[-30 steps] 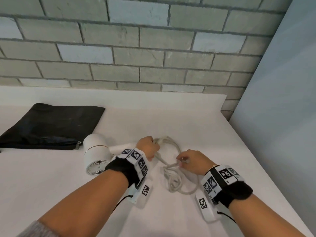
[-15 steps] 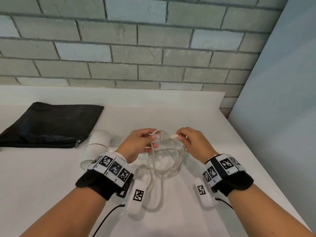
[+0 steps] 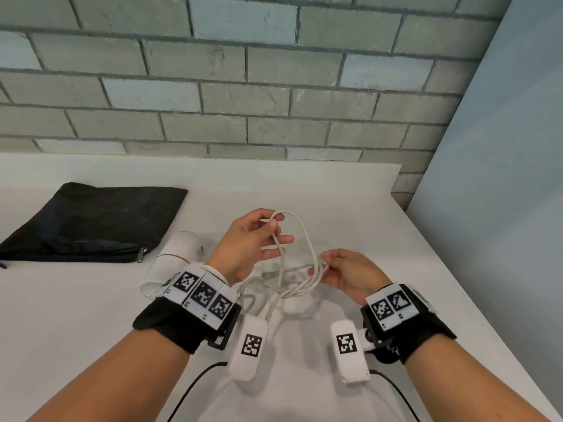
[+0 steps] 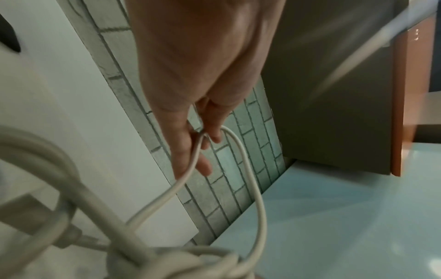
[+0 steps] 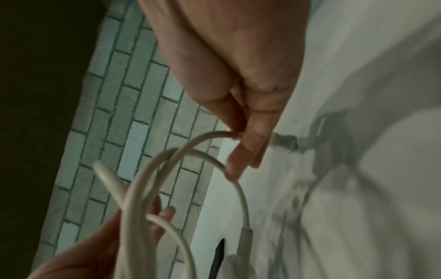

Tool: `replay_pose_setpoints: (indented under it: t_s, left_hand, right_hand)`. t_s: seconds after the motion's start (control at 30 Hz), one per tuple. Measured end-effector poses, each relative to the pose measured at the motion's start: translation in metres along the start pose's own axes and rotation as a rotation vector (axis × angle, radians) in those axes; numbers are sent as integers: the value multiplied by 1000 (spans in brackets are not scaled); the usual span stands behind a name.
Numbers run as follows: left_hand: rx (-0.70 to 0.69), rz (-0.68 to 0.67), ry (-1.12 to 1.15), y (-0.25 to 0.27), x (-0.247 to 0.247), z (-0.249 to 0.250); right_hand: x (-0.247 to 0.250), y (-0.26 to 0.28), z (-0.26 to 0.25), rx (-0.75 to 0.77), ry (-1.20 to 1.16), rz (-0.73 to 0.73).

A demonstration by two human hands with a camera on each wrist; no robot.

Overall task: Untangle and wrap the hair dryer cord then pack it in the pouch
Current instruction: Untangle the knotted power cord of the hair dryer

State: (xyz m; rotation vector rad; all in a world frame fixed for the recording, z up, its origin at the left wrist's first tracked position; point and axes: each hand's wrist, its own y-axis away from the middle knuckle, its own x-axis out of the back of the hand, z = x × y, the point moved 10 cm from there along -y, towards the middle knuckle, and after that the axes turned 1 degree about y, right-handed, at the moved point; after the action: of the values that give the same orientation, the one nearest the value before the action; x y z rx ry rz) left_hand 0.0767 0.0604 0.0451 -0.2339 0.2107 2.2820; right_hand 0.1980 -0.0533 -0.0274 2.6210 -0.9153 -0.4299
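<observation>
Left grip (image 3: 254, 240) pinched on raised loop of cord (image 3: 306, 239); right grip (image 3: 344, 271) pinched on cord tangle, lower and right of left grip. Remaining cord hung between both grips toward worktop (image 3: 350, 208). Hair dryer (image 3: 173, 263) lay behind left wrist. Black pouch (image 3: 97, 220) lay flat, well left of both grips.

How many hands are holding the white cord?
2. The left hand pinches the top of a raised loop of the white cord. The right hand pinches the cord lower down, to the right, above the table.
</observation>
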Motion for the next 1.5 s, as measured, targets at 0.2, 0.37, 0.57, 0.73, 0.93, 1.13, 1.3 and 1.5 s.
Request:
replay_pose_setpoints:
  t_s: [0.2, 0.37, 0.57, 0.73, 0.93, 1.13, 1.3, 1.5]
  left_hand:
    - [1, 224, -43, -3, 18, -6]
    - [25, 161, -113, 1, 6, -3]
    - [-442, -56, -891, 11, -24, 34]
    - [-390, -72, -820, 6, -21, 28]
    - [-287, 4, -691, -6, -8, 31]
    - [-260, 121, -749, -10, 6, 35]
    - [-139, 207, -651, -17, 20, 30]
    - [-10, 238, -448, -25, 26, 12]
  right_hand:
    - [-37, 32, -2, -48, 274, -229]
    - [-26, 23, -12, 121, 417, -27]
    - [-49, 44, -51, 342, 690, -227]
    - [-52, 55, -68, 468, 625, -291]
    - [-14, 70, -110, 842, 890, 286]
    - [18, 80, -122, 897, 561, 385]
    - [39, 88, -121, 828, 50, 360]
    - [35, 78, -117, 719, -462, 133]
